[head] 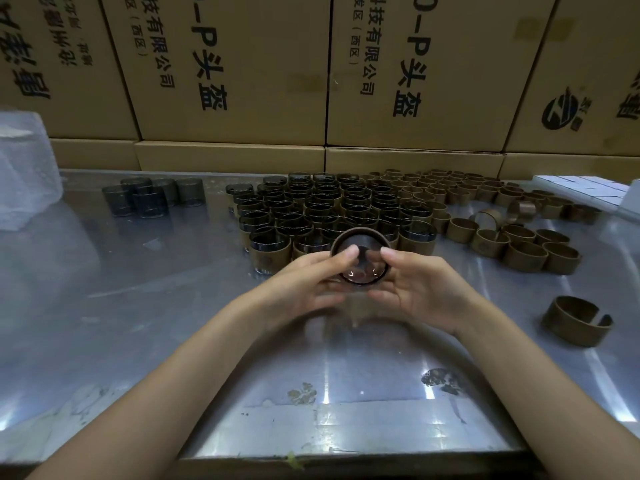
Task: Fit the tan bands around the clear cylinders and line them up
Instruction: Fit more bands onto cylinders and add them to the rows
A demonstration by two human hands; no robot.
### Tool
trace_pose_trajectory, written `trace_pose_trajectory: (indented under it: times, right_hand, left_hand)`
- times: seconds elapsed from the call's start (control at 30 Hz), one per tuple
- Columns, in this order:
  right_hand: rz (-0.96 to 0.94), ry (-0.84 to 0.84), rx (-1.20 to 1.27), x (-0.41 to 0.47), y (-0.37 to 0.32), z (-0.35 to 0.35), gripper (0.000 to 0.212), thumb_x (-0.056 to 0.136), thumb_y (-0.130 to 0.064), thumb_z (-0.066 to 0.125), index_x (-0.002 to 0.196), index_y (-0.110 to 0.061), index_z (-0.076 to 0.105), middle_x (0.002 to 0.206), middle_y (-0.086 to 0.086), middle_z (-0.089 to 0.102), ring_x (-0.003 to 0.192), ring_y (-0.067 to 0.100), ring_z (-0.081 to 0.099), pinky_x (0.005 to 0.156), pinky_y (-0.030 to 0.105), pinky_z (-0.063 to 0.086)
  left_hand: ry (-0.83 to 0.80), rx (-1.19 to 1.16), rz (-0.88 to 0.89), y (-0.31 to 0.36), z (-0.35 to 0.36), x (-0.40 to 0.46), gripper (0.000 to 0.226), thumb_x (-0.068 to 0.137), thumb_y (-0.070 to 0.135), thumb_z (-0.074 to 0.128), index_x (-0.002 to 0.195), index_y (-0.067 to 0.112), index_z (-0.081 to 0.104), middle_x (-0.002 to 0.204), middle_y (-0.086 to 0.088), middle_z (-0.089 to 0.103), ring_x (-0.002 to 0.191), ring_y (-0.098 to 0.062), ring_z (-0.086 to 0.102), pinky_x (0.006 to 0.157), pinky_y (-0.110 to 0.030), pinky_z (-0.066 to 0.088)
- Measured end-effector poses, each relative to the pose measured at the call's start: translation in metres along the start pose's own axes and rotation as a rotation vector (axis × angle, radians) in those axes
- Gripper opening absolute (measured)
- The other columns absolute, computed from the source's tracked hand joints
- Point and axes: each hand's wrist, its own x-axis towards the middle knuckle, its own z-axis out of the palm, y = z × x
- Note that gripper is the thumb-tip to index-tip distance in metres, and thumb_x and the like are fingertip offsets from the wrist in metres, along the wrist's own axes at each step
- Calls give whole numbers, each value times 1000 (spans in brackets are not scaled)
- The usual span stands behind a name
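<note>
Both hands hold one clear cylinder [360,261] above the metal table, its open end tipped toward me, with a tan band [360,234] around its far part. My left hand [308,282] grips its left side, thumb on the rim. My right hand [419,285] grips the right side the same way. Behind it stand rows of banded cylinders [329,209]. Several bare clear cylinders [149,197] stand at the back left. Loose tan bands [502,216] lie in a heap at the back right.
One split tan band [576,320] lies alone at the right. Stacked cardboard boxes [242,81] wall off the back of the steel table [104,289]. A white plastic-wrapped bundle [24,168] sits at the far left, and white flat pieces [595,190] at the far right.
</note>
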Motion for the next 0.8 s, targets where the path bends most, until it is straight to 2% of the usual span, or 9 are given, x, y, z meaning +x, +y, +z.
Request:
trace_pose_trajectory:
  times: [0.07, 0.13, 0.2, 0.33, 0.43, 0.53, 0.63, 0.73, 0.8]
  right_hand:
    - [-21, -27, 36, 0, -1, -4, 48, 59, -40, 85, 101, -18, 76, 105, 8, 71, 95, 16, 66, 77, 22, 56]
    - [-48, -79, 49, -1, -1, -5, 59, 51, -45, 90, 102, -20, 76, 102, 5, 71, 92, 14, 67, 78, 22, 56]
    - [-68, -159, 39, -2, -2, -4, 59, 53, -46, 89, 104, -21, 75, 102, 3, 71, 93, 13, 66, 80, 23, 55]
    - [-89, -320, 21, -2, -2, 0, 74, 59, -41, 88, 121, -10, 62, 113, 10, 67, 105, 21, 63, 92, 32, 51]
    - [-82, -375, 14, -5, -2, 1, 82, 56, -41, 89, 123, -5, 58, 112, 10, 67, 104, 21, 63, 91, 32, 50]
    - [-70, -450, 17, -7, -3, 3, 86, 65, -36, 85, 128, 3, 42, 112, 7, 67, 103, 16, 64, 89, 28, 52]
    - [-111, -617, 19, -7, -6, 9, 72, 85, -20, 67, 132, 11, 23, 118, 3, 67, 109, 12, 62, 93, 24, 48]
    - [-92, -498, 38, -8, -6, 9, 69, 81, -30, 73, 135, 3, 44, 120, 8, 65, 115, 20, 59, 101, 31, 45]
    - [-90, -328, 79, -7, -5, 4, 85, 75, -49, 74, 135, 4, 45, 127, 20, 57, 122, 32, 52, 106, 40, 39]
  left_hand:
    - [-24, -75, -7, 3, 0, -3, 57, 65, 57, 69, 110, 20, 68, 111, -1, 71, 103, -10, 67, 77, -19, 53]
    - [-49, -133, 14, 5, -1, -6, 60, 62, 52, 73, 111, 17, 66, 116, -6, 69, 106, -14, 65, 82, -21, 54]
    - [-115, -142, 59, 8, 0, -10, 65, 58, 50, 84, 111, 15, 68, 117, -10, 67, 109, -18, 62, 88, -24, 52]
    - [-256, -139, 104, 9, 2, -15, 100, 51, 47, 91, 127, -3, 51, 118, -17, 61, 110, -23, 60, 93, -28, 51]
    - [-300, -92, 127, 7, 6, -16, 126, 46, 50, 91, 135, -17, 33, 123, -28, 48, 111, -33, 53, 97, -35, 47]
    - [-345, -110, 144, 7, 7, -16, 120, 45, 41, 94, 133, -17, 35, 120, -29, 43, 97, -24, 60, 91, -32, 50]
    - [-360, -114, 146, 6, 4, -16, 109, 48, 32, 94, 129, -16, 39, 119, -30, 42, 93, -21, 62, 88, -31, 52]
    - [-337, -90, 157, 10, 2, -16, 109, 54, 37, 91, 132, -16, 36, 117, -27, 50, 103, -28, 57, 91, -33, 51]
    - [-288, -68, 156, 13, 1, -13, 87, 58, 50, 85, 125, 2, 56, 111, -14, 64, 106, -25, 59, 87, -32, 52]
